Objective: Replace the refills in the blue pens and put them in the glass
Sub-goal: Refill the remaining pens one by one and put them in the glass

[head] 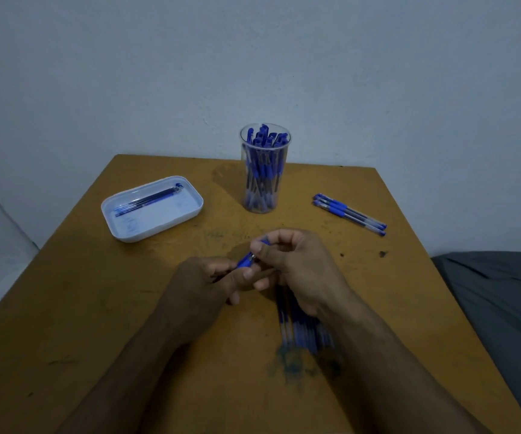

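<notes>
Blue pen (246, 260): pinched between fingers of left hand (203, 283) and right hand (296, 264) above table (96, 308). Glass (264, 170): upright, pen-filled.

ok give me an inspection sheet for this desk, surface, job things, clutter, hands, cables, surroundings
surface: brown wooden table, scuffed, with blue ink stains near the front.
job's things: glass upright at the back, full of blue pens; three pens lying side by side to its right; white tray to its left with refills lying in it; a blurred bunch of pens under the right wrist.
clutter: nothing seen.
hands: left hand and right hand both pinch one blue pen with their fingers, above the table's middle.
cables: nothing seen.
surroundings: pale wall behind; grey cloth at the right edge.
</notes>
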